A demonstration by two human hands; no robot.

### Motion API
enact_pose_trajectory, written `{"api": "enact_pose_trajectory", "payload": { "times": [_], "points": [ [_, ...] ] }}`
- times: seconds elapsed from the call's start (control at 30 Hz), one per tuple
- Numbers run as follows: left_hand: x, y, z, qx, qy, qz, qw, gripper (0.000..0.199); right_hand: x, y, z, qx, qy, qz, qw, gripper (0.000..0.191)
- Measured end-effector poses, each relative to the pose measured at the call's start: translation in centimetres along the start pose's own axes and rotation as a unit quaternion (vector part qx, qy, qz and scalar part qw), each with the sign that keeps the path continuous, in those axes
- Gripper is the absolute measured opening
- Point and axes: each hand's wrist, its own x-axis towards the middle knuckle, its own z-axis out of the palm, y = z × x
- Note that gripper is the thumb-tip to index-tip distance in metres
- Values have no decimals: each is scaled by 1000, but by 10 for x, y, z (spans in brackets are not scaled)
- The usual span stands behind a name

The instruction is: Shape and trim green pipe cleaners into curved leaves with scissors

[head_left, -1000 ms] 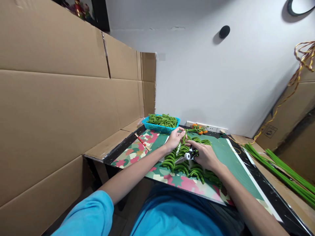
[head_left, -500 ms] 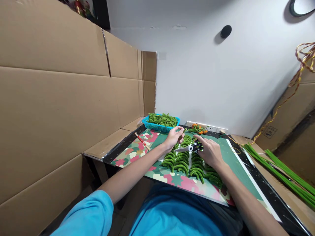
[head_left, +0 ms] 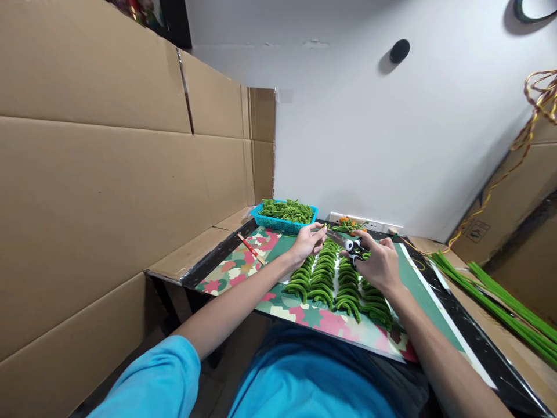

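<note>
My left hand (head_left: 308, 242), fingers pinched together, holds a small green fuzzy pipe-cleaner piece (head_left: 326, 226) whose tip shows above the fingertips. My right hand (head_left: 379, 262) is closed around the black-and-white handles of a pair of scissors (head_left: 349, 245). Their blades point left, up close to the left fingertips; whether they touch the piece I cannot tell. Below both hands, curved green pipe-cleaner pieces (head_left: 322, 281) lie in several neat rows on the patterned table top. The right hand hides part of the rows on that side.
A blue basket (head_left: 278, 224) heaped with green pieces stands at the back left. Orange and green fuzzy sprigs (head_left: 348, 224) lie by a white power strip (head_left: 383, 227). Long green pipe cleaners (head_left: 496, 302) lie at right, a red-and-wood stick (head_left: 251, 249) at left. Cardboard (head_left: 108, 191) walls the left side.
My right hand has moved slightly right and turned the scissors, so the blades now point up-left at the left fingertips instead of lying below them. My left hand stays nearly in place.
</note>
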Motion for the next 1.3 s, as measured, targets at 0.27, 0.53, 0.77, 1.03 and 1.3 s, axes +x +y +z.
{"api": "enact_pose_trajectory", "payload": {
  "times": [0.27, 0.53, 0.77, 1.03, 1.3],
  "points": [
    [-4, 9, 5, -8, -13, -15, 1000, 55, 8, -6, -10, 26, -93, 49, 994, 58],
    [-7, 12, 7, -21, -41, -26, 999, 52, 1, -1, -2, 28, -150, 19, 988, 46],
    [-10, 16, 8, -33, -50, -24, 998, 57, 1, -6, 1, 22, -148, 15, 989, 41],
    [-9, 18, 10, -44, -48, -29, 997, 57, 1, -5, 0, -23, -159, 30, 986, 41],
    [-11, 18, 10, -38, -55, -38, 997, 59, 5, -9, -7, -32, -212, 89, 973, 43]
  ]
}}
